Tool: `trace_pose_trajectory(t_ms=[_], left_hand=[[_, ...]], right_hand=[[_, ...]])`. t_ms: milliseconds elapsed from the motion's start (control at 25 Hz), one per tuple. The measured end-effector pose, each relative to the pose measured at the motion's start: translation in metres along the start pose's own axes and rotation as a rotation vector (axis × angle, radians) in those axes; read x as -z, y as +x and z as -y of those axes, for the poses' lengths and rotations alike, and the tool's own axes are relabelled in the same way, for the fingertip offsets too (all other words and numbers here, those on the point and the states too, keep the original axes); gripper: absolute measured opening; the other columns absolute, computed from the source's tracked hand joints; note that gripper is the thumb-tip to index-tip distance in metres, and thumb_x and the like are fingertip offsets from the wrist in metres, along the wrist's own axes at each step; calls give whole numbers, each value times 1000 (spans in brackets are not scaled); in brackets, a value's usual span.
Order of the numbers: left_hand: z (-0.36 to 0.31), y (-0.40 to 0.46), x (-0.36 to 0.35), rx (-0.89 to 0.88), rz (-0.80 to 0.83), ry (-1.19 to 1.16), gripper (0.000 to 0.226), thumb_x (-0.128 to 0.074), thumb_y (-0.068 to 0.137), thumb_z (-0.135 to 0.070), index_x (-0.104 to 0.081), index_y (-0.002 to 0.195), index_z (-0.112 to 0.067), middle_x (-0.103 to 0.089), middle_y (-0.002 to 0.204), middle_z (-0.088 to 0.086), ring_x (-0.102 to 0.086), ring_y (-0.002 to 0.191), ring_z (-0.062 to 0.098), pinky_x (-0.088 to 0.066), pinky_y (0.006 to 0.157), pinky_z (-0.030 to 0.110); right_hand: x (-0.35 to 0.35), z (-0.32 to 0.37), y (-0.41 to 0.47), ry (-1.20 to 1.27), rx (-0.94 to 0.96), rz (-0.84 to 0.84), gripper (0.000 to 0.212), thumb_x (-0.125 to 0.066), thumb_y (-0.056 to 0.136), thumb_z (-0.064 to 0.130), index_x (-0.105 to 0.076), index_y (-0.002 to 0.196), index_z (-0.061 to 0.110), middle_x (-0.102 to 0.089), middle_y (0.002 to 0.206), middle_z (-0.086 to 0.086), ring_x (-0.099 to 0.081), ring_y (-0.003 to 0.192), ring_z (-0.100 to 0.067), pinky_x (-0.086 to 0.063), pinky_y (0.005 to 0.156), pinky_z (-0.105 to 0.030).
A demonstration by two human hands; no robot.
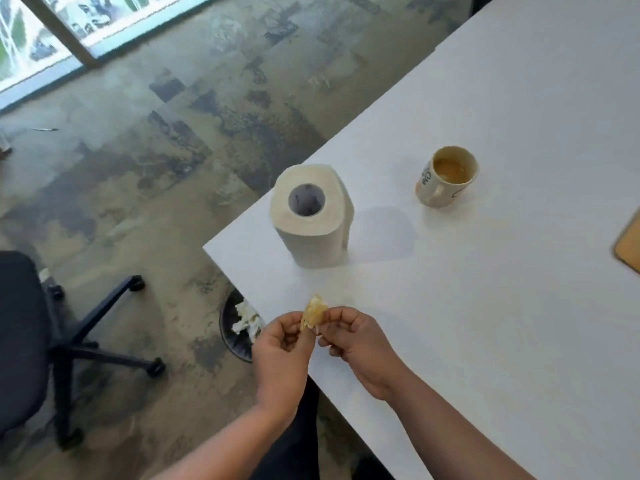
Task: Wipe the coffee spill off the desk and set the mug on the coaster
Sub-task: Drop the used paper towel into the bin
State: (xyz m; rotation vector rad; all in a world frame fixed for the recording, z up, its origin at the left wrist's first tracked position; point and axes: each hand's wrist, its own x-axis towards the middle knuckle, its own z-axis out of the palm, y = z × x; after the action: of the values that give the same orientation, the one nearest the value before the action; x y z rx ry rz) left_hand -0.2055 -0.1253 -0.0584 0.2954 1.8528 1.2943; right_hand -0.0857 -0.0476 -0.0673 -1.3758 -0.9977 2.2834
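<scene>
I get a bright, evenly lit view, daylight coming from the window [41, 32] at the upper left, which is blown out. The white tabletop [502, 306] reads pale, slightly bluish, without hard glare. The paper towel roll [313, 216] throws a soft, faint shadow to its right. Everything looks slightly soft and smeared, worst on the floor [173, 140]. Straight lines bow near the frame's edges.

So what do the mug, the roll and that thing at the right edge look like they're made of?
The mug looks like glazed ceramic: cream, smooth, printed lettering. The roll is soft white paper wound round a hollow core. The thing at the right edge is a tan board with a rounded corner, possibly cork or wood; too blurred to say.
</scene>
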Motion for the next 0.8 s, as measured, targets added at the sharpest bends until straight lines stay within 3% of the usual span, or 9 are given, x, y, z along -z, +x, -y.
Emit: trace_pose_trajectory(t_ms=[80,200,320,600,720,800], left_hand=[[16,5,27,64,-128,-25,12,-78,89,-13,-76,95,-23,-78,85,1,-72,76,13,-59,69,26],[39,24,59,142,-305,-43,12,-79,88,-14,-74,98,-19,-77,82,-5,-71,72,5,-54,61,16],[59,52,79,296,-438,-47,12,-77,89,-15,-73,100,-16,-75,86,-1,-70,78,11,-51,64,19],[90,115,99,635,-451,34,24,-80,86,-17,-66,104,-11,-68,103,4,-61,90,19,-46,74,28],[94,121,100,641,-473,70,30,-73,86,-8,-66,116,-10,-68,111,6,-61,93,20,-48,78,29],[84,120,96,566,-492,33,32,-68,88,-9,-66,120,-15,-67,104,-1,-62,89,14,-48,74,27]], right_hand=[[-16,-7,12,-209,1,-40,15,-70,90,12,-75,100,23,-77,92,-2,-67,78,-11,-51,67,-19],[-29,-12,31,-451,64,-114,11,-70,92,19,-73,101,26,-74,94,0,-69,87,-13,-55,77,-21],[-39,-10,46,-614,116,-105,11,-68,94,21,-72,102,27,-73,93,7,-68,88,-7,-55,83,-22],[-44,-15,57,-782,175,-62,23,-64,93,12,-71,97,34,-73,92,14,-65,88,2,-51,77,-11],[-43,-15,58,-780,186,-67,26,-64,92,9,-71,97,34,-73,92,14,-65,88,1,-50,75,-8],[-43,-17,59,-782,193,-60,27,-63,92,7,-72,98,31,-73,93,14,-66,89,0,-51,77,-10]])
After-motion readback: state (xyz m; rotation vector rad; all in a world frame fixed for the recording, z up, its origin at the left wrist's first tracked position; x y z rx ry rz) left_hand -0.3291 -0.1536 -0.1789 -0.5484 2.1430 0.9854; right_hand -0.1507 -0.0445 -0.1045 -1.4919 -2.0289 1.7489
